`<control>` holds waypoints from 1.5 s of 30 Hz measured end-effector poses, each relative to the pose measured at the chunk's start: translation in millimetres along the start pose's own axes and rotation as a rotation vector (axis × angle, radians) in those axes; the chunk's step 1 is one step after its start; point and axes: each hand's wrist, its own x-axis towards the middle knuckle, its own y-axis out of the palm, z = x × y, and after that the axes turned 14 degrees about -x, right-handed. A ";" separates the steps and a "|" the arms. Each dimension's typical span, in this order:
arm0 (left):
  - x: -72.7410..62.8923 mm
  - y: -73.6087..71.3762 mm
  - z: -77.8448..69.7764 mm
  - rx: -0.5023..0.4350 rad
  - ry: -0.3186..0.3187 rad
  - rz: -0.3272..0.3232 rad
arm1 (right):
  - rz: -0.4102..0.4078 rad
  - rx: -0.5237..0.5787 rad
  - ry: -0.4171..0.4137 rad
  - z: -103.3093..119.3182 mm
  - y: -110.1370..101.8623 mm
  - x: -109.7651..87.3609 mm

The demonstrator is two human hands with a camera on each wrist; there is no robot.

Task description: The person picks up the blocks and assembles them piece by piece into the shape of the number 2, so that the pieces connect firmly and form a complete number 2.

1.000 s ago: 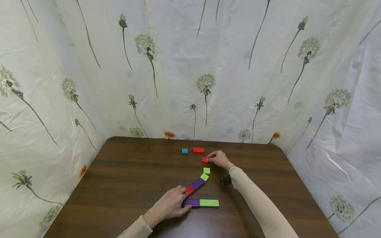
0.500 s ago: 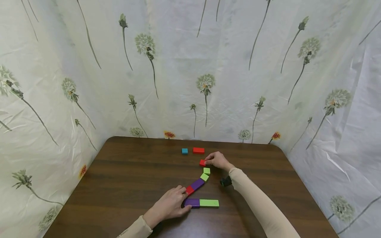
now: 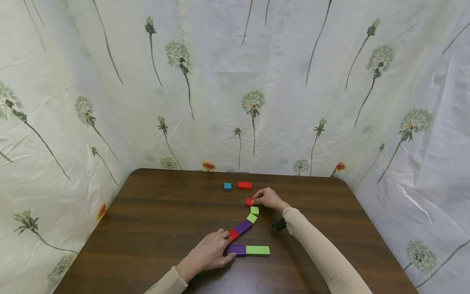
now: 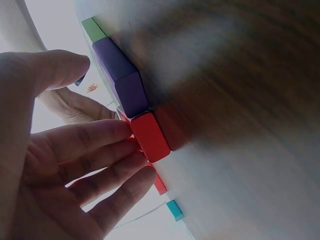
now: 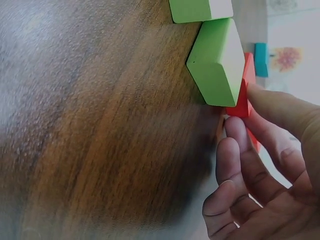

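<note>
My right hand [image 3: 269, 199] pinches a small red block [image 3: 248, 201] between thumb and fingers, close by the far end of a curving row. That row holds two light green blocks [image 3: 254, 211], a purple block [image 3: 243, 226] and a red block [image 3: 233, 234]. In the right wrist view the pinched red block [image 5: 241, 100] sits just behind a green block [image 5: 217, 60]. My left hand [image 3: 207, 250] lies at the row's near end, its extended fingertips touching the red block [image 4: 151, 136]. Its thumb reaches over the lower purple block [image 3: 238, 250].
A long light green block [image 3: 258, 250] lies end to end with the lower purple one. Toward the table's back edge are a blue block [image 3: 227, 186] and a longer red block [image 3: 244, 185]. Behind the brown table [image 3: 165, 204] hangs a flowered curtain [image 3: 213, 102].
My right hand has brought the small red block slightly left and nearer, up to the far green block. The left hand and the other blocks have stayed put.
</note>
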 end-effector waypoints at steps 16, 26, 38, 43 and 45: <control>0.3 -0.5 -0.6 0.006 0.005 0.000 | 0.016 0.016 0.021 1.9 -0.4 -2.6; 0.1 -1.8 -0.3 -0.009 -0.010 0.018 | 0.013 0.021 -0.004 5.2 -3.4 -6.9; -0.6 -1.4 -1.0 -0.007 -0.003 0.005 | 0.011 0.025 0.009 7.2 -3.6 -9.9; -0.1 -1.6 -0.8 -0.015 -0.006 0.006 | 0.003 0.020 0.003 7.6 -5.1 -10.9; 0.0 -1.5 -0.8 -0.017 -0.010 0.008 | 0.004 0.021 0.002 7.5 -5.0 -11.3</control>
